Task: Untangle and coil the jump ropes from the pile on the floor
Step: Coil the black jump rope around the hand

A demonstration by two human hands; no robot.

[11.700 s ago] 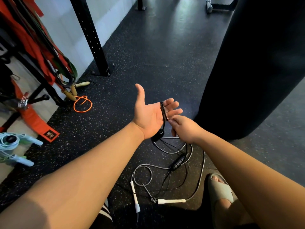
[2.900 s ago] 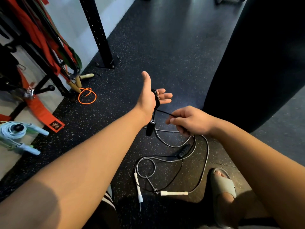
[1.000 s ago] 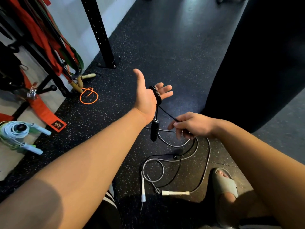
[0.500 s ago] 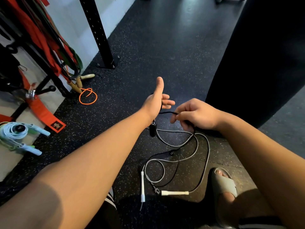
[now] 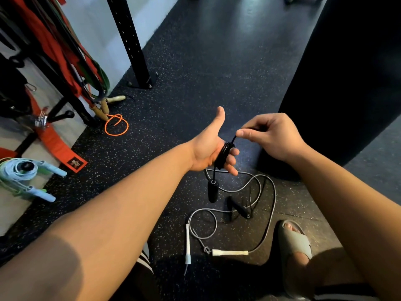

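The left hand (image 5: 207,148) is held out, thumb up and fingers straight, with the black jump rope (image 5: 224,154) wound in tight turns around those fingers. One black handle (image 5: 212,191) dangles at six o'clock below the palm. At two o'clock from the coil, the right hand (image 5: 273,137) pinches the rope's free strand. The grey rope (image 5: 272,213) lies looped on the floor (image 5: 217,61).

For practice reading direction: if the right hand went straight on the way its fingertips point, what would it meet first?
Probably the left hand, by the black rope coiled round its fingers; the right hand points leftward at it, though depth is unclear.
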